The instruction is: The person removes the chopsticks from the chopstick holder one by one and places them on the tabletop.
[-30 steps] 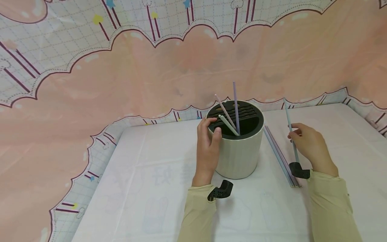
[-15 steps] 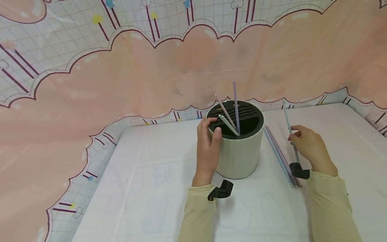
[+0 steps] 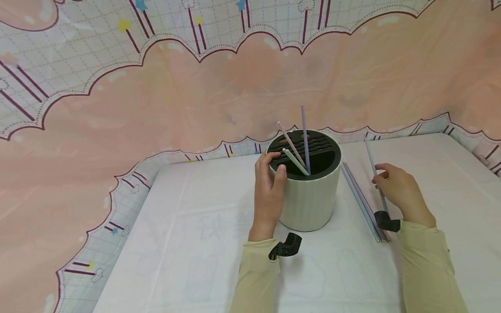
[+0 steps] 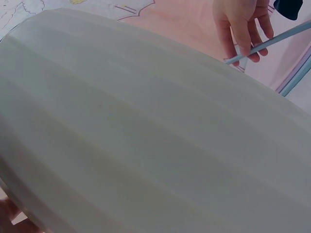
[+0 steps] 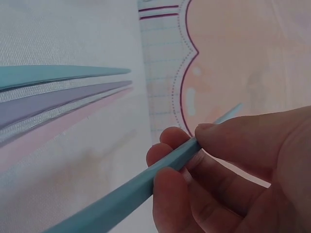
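My left hand point(image 3: 269, 191) grips the left side of a cream pen holder point(image 3: 309, 204), fingers over the black slotted lid and thumb at the rim. A purple straw point(image 3: 305, 130), a pink straw point(image 3: 286, 135) and a pale green straw point(image 3: 294, 161) lean in its large opening. To the right, my right hand point(image 3: 399, 187) pinches a light blue straw point(image 5: 112, 199) between thumb and fingers, low over the table. In the left wrist view, the pen holder's ribbed wall point(image 4: 146, 116) fills most of the picture.
Between the pen holder and my right hand lie a blue straw point(image 5: 48, 75), a purple straw point(image 5: 58, 101) and a pink straw point(image 5: 53, 131), side by side on the white table point(image 3: 188, 243). A peach patterned cloth point(image 3: 176, 95) hangs behind.
The far tip of the held blue straw has swung slightly left and down, with the right hand shifting a little. My left hand and the pen holder stay where they were.
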The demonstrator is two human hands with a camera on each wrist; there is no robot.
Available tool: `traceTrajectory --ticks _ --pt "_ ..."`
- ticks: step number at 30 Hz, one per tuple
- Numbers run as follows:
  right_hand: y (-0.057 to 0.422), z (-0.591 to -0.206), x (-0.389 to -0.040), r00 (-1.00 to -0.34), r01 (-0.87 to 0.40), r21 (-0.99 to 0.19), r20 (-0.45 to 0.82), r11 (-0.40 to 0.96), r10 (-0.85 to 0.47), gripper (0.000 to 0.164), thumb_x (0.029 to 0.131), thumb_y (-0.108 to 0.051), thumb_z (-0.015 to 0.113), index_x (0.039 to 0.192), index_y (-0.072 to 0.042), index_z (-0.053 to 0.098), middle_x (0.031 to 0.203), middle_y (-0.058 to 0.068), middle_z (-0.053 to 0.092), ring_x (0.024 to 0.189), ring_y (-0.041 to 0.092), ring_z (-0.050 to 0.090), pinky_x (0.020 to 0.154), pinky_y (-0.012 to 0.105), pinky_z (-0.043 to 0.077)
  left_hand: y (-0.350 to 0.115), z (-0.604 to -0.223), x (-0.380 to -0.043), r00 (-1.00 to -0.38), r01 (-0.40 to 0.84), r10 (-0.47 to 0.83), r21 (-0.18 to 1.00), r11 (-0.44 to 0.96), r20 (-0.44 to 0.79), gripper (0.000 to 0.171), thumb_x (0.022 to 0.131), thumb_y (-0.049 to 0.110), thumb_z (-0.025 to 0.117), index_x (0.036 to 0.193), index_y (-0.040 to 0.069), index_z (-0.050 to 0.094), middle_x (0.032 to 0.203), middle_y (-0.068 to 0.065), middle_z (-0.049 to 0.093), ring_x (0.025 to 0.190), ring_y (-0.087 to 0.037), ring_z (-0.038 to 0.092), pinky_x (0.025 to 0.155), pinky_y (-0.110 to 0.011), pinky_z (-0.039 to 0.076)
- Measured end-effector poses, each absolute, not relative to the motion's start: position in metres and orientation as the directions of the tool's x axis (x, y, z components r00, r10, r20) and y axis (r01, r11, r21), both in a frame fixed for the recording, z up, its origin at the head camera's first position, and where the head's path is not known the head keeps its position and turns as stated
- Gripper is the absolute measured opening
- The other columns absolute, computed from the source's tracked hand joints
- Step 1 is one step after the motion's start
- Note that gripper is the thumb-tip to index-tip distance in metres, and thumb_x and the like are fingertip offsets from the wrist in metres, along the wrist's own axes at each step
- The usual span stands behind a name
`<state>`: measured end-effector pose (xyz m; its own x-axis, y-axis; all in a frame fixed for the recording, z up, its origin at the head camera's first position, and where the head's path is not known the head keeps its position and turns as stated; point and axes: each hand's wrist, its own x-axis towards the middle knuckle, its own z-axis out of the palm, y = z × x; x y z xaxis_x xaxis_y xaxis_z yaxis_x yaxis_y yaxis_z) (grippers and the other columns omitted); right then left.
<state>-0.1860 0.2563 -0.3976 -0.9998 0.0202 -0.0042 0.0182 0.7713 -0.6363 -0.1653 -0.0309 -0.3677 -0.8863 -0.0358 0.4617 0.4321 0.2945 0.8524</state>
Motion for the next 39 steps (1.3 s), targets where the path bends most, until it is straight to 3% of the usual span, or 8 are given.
traceTrajectory --ticks 6,12,19,24,30,34,39 --pt "0.256 -0.403 -0.190 -0.998 0.054 -0.637 -0.045 0.769 0.033 0.040 0.092 -0.014 0.039 0.127 0.004 0.037 0.101 0.022 0.056 0.064 0.018 0.057 0.058 0.039 0.044 -0.031 -0.368 -0.166 -0.890 0.423 -0.037 0.855 0.299 0.454 0.039 0.090 0.048 0.037 0.124 0.027 0.041 0.142 0.010 0.022 0.131 -0.008 0.017 0.102 -0.044 0.022" --pt "0.249 -0.405 -0.194 -0.997 0.020 -0.626 -0.075 0.780 -0.035 0.039 0.091 -0.013 0.042 0.126 0.003 0.039 0.102 0.023 0.057 0.068 0.020 0.057 0.062 0.037 0.044 -0.030 -0.368 -0.167 -0.896 0.411 -0.042 0.862 0.297 0.442 0.039 0.090 0.048 0.037 0.124 0.028 0.041 0.142 0.008 0.022 0.131 -0.008 0.016 0.102 -0.044 0.022" --pt "0.229 -0.418 -0.203 -0.985 0.049 -0.587 -0.164 0.808 -0.059 0.038 0.090 -0.015 0.045 0.125 -0.002 0.044 0.106 0.023 0.053 0.090 0.034 0.049 0.077 0.051 0.042 -0.030 -0.369 -0.169 -0.889 0.423 -0.042 0.855 0.301 0.455 0.039 0.091 0.047 0.037 0.124 0.028 0.041 0.143 0.007 0.022 0.131 -0.009 0.016 0.102 -0.045 0.022" --pt "0.218 -0.425 -0.207 -0.984 0.006 -0.575 -0.149 0.818 -0.098 0.034 0.089 -0.014 0.047 0.120 -0.002 0.049 0.097 0.019 0.056 0.082 0.029 0.049 0.071 0.045 0.042 -0.030 -0.369 -0.169 -0.890 0.422 -0.043 0.857 0.296 0.453 0.039 0.090 0.048 0.037 0.124 0.028 0.041 0.143 0.005 0.022 0.131 -0.009 0.017 0.102 -0.045 0.023" --pt "0.220 -0.422 -0.206 -0.983 0.028 -0.566 -0.164 0.824 -0.079 0.035 0.090 -0.017 0.046 0.122 -0.003 0.048 0.101 0.020 0.054 0.083 0.030 0.048 0.070 0.043 0.042 -0.028 -0.370 -0.169 -0.887 0.427 -0.042 0.853 0.299 0.459 0.040 0.090 0.048 0.036 0.124 0.027 0.041 0.144 0.003 0.022 0.131 -0.010 0.017 0.101 -0.045 0.023" --pt "0.221 -0.411 -0.203 -0.989 0.014 -0.581 -0.128 0.814 -0.075 0.036 0.092 -0.021 0.044 0.123 -0.004 0.046 0.105 0.021 0.054 0.086 0.030 0.049 0.071 0.044 0.043 -0.029 -0.370 -0.168 -0.883 0.433 -0.046 0.847 0.309 0.468 0.040 0.090 0.048 0.036 0.124 0.027 0.041 0.143 0.004 0.023 0.131 -0.009 0.017 0.102 -0.044 0.023" --pt "0.217 -0.394 -0.196 -0.998 -0.051 -0.624 0.008 0.780 -0.059 0.038 0.094 -0.028 0.039 0.125 -0.007 0.046 0.103 0.017 0.057 0.085 0.028 0.053 0.068 0.040 0.044 -0.028 -0.370 -0.167 -0.880 0.437 -0.046 0.844 0.312 0.473 0.040 0.091 0.047 0.036 0.124 0.026 0.041 0.142 0.006 0.023 0.131 -0.009 0.017 0.102 -0.044 0.023"
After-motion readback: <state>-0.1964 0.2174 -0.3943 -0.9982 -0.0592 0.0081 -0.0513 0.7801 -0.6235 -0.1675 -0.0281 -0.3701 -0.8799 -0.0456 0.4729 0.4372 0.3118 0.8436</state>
